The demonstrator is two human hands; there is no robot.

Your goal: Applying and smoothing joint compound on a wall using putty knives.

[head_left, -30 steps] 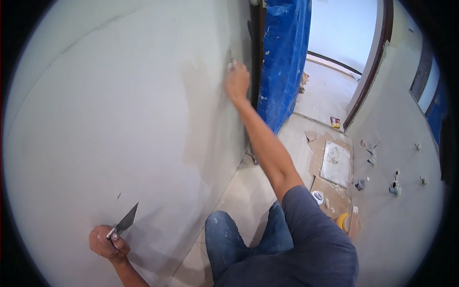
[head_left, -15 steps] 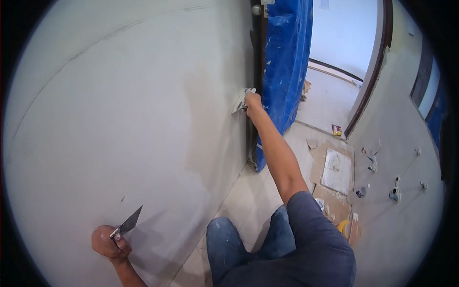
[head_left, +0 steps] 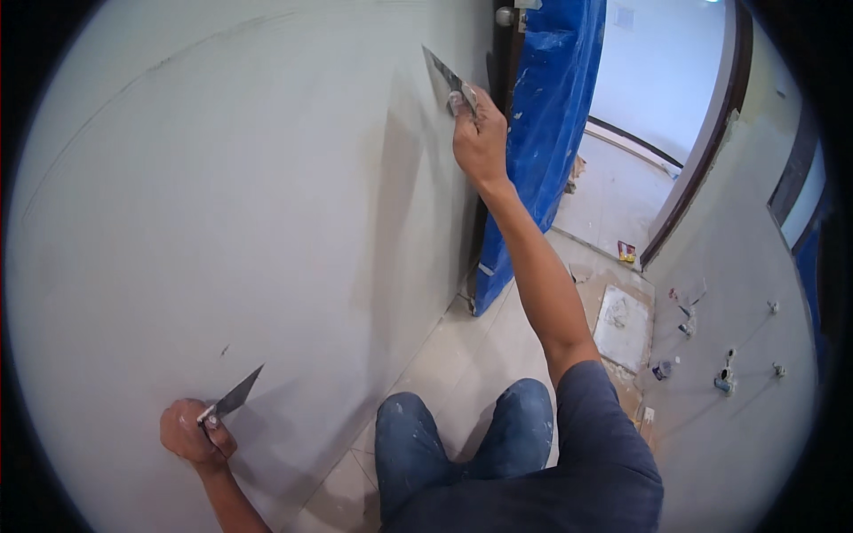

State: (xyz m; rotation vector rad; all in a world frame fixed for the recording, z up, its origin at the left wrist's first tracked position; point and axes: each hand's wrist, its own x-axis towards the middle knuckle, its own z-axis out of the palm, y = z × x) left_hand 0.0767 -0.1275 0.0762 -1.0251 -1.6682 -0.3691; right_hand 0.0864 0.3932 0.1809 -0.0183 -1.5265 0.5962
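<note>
Two flat, tapered metal scrapers (head_left: 238, 393) (head_left: 443, 75)

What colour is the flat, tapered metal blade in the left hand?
Grey; the flat metal blade in the left hand shows best in the head view.

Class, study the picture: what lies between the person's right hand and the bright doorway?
In the head view, blue sheeting hangs between the right hand and the bright doorway.
</note>
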